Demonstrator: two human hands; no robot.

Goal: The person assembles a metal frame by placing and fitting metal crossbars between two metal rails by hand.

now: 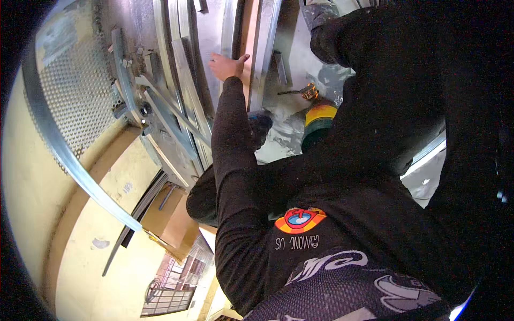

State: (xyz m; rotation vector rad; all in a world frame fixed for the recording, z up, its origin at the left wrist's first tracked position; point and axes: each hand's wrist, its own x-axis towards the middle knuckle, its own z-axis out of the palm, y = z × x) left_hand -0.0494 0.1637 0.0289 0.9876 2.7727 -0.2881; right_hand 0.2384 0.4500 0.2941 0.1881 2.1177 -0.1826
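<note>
Your left hand (227, 65) is reaching up toward the top centre of the frame, thumb spread out to the right, with the fingers lying against a long metal rail (231, 27) that runs up and out of the top edge. The fingers are resting open on it rather than clamping it, as far as the view is showing. Just right of the hand a strip of wood (248, 32) is showing, and beside that a second metal rail (266, 48) is slanting down toward the middle.

Your right hand is not appearing; the dark sleeve on the right side is running out of view, so you cannot tell how that hand stands.

Left of your hand, a bundle of metal strips (179, 96) is fanning down and leftward. Farther left, a perforated metal sheet (75, 91) is filling the upper left, edged by a curved metal bar (69, 160). Right of your forearm, a yellow and green tool (317, 124) is lying on crumpled silvery sheeting (286, 136), with a shoe (320, 13) at the top edge.
</note>
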